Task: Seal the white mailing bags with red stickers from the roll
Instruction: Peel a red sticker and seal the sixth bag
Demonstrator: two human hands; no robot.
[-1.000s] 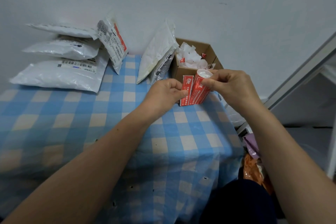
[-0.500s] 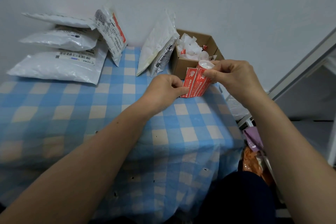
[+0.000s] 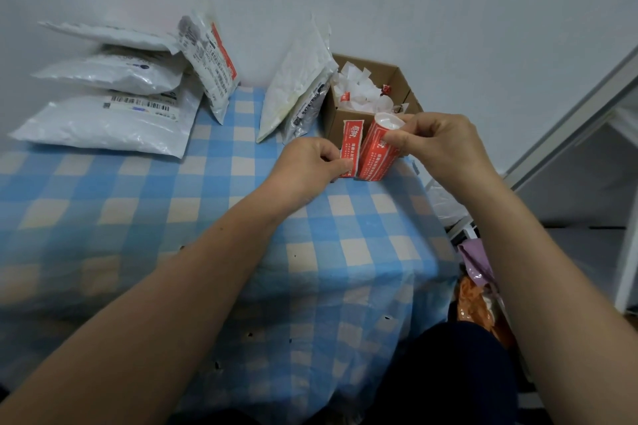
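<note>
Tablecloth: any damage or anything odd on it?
Yes: the tablecloth shows scattered small dark marks near its front edge, possibly holes or stains; I cannot tell which. Nothing is spilled on it.

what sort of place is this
Likely a home packing corner: a blue-and-white checked tablecloth against a plain white wall, stacked white plastic mailing bags, and a brown cardboard box of white paper scraps.

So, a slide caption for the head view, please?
Left hand pinches a red sticker beside the roll gripped by right hand.
</note>
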